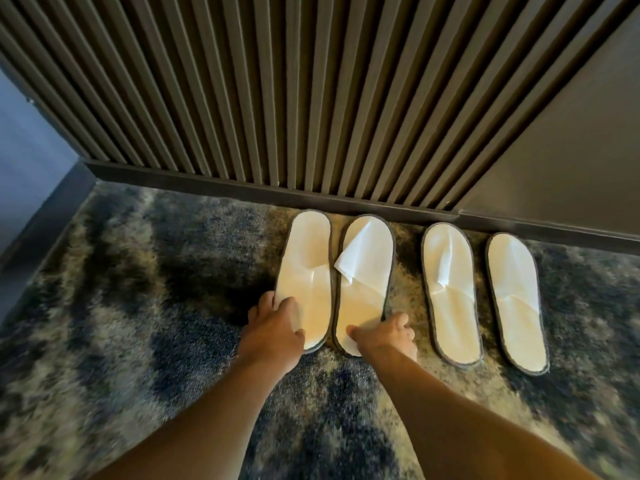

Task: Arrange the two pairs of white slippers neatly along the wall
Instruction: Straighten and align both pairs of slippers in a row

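Several flat white slippers with grey trim lie on the carpet, toes toward the slatted wall [277, 98]. The left pair touch side by side: the first slipper [308, 258] and the second slipper [367, 268], whose upper is folded askew. My left hand [277, 327] grips the heel of the first. My right hand [384, 336] grips the heel of the second. The right pair stand apart from each other: the third slipper [450, 292] and the fourth slipper [516, 299], both untouched.
A dark baseboard [242, 187] runs along the foot of the wall. The mottled blue-and-beige carpet [138, 289] spreads left and toward me. A plain dark panel [571, 140] continues the wall at right; a blue-grey wall [24, 161] stands at far left.
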